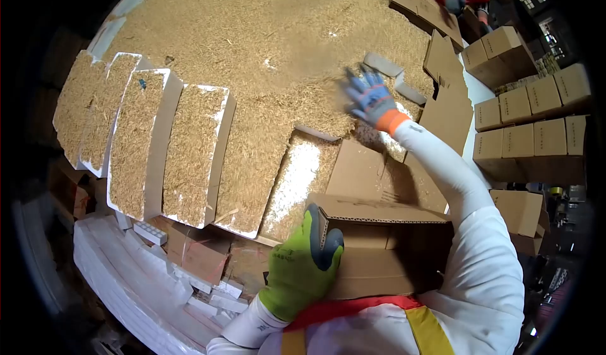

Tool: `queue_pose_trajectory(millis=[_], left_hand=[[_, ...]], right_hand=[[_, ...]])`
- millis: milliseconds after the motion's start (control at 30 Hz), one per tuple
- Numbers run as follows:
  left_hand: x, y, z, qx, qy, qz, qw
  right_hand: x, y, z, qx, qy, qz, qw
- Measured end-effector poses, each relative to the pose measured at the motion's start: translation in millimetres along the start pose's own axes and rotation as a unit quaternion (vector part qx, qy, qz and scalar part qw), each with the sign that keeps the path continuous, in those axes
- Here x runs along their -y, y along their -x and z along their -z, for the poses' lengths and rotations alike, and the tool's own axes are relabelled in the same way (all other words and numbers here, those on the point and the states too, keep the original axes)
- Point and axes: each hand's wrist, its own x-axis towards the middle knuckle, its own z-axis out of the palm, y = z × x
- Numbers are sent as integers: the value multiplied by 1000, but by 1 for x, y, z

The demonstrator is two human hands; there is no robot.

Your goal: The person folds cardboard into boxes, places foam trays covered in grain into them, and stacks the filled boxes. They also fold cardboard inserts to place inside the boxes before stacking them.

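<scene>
My left hand (303, 268), in a green glove with dark fingertips, grips the upper left edge of an open cardboard box (372, 208) held close to my body. The box's dark inside faces up. My right hand (374, 99), in a blue and grey glove with an orange cuff, reaches out over the straw-like shavings (265, 83), fingers spread and slightly blurred. Nothing shows in its grasp. Just beyond it lie pale curved foam pieces (384, 65). Between the hands, a trough (297, 175) of white bits and shavings sits beside a cardboard flap (353, 165).
Several long white trays (151, 143) filled with shavings stand at the left. Flattened cardboard (449, 96) runs along the right edge, with stacked cartons (527, 137) beyond. Another person's gloved hand (454, 0) shows at the top right. White foam slabs (126, 279) lie below left.
</scene>
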Motion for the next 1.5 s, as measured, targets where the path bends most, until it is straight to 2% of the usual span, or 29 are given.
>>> queue_pose_trajectory(millis=[33, 100, 133, 167, 200, 233, 300, 333, 433, 533, 567, 633, 667, 700, 767, 833, 867, 933, 1033, 1067, 1100, 1133, 1167, 1200, 1233, 1300, 1367, 1433, 1500], left_hand=[[2, -2, 1, -7, 23, -1, 1000], [2, -7, 8, 14, 36, 15, 999], [1, -10, 9, 24, 43, 25, 998], [1, -11, 8, 38, 49, 35, 997], [8, -8, 1, 3, 38, -15, 999], [5, -12, 5, 30, 47, 20, 998], [-5, -19, 14, 82, 62, 89, 991], [0, -17, 10, 66, 52, 68, 994], [4, -17, 7, 53, 75, 44, 995], [-11, -28, 16, 113, 38, 67, 991], [-13, -27, 17, 105, 24, 45, 993], [-12, -21, 13, 87, -2, 11, 996], [-7, -17, 4, 40, -13, -24, 999], [-3, -16, -1, 13, -18, -47, 999], [1, -16, -7, -37, -25, -96, 994], [-8, -15, -2, -13, 4, -52, 999], [-4, -15, -6, -17, 8, -39, 999], [-4, -15, -6, 2, -18, 13, 1000], [-2, -18, -6, -16, -39, -16, 999], [-6, -18, -5, 11, -36, -2, 999], [-10, -20, -3, 35, -33, 14, 999], [-15, -21, -1, 37, -59, -15, 997], [-17, -21, -1, 56, -23, -13, 998], [2, -28, -7, 31, -60, -79, 995], [21, -35, -14, 6, -98, -146, 984], [14, -38, -10, 35, -63, -126, 989], [23, -43, -12, 3, -78, -209, 975], [41, -56, -20, -92, -146, -388, 905], [36, -48, -7, 7, -192, -308, 932]], right_hand=[[-15, 13, -11, 50, 64, -103, 991], [-29, 27, -41, -15, -7, -255, 967], [-26, 22, -46, 3, -36, -291, 956], [-20, 16, -55, 80, -69, -331, 938], [-11, 5, -68, 138, -139, -384, 902], [-1, -9, -88, 191, -209, -432, 856], [31, -30, -112, 155, -309, -503, 792], [43, -35, -117, 110, -350, -529, 765], [55, -36, -121, -37, -463, -538, 703], [50, -40, -111, -137, -543, -515, 649], [48, -43, -103, -166, -580, -496, 625], [43, -38, -67, -200, -697, -431, 536], [40, -30, -50, -213, -748, -395, 489], [27, -26, -62, -206, -739, -396, 505], [20, 9, 16, -175, -809, -307, 470], [1, 38, 73, -132, -763, -281, 567], [-1, 59, 124, -121, -754, -252, 595], [-28, 101, 146, -115, -696, -161, 690], [-50, 169, 189, -104, -681, -97, 719], [-50, 191, 203, -94, -687, -95, 714], [-47, 208, 222, -75, -658, -106, 742], [-21, 221, 264, -40, -647, -161, 744], [4, 232, 294, -7, -633, -214, 744], [-4, 247, 287, 19, -644, -177, 744], [-5, 264, 287, 37, -610, -194, 767], [-2, 287, 299, 112, -587, -172, 783], [2, 298, 295, 153, -620, -134, 758], [2, 306, 283, 195, -662, -127, 713], [3, 306, 280, 249, -684, -111, 677]])
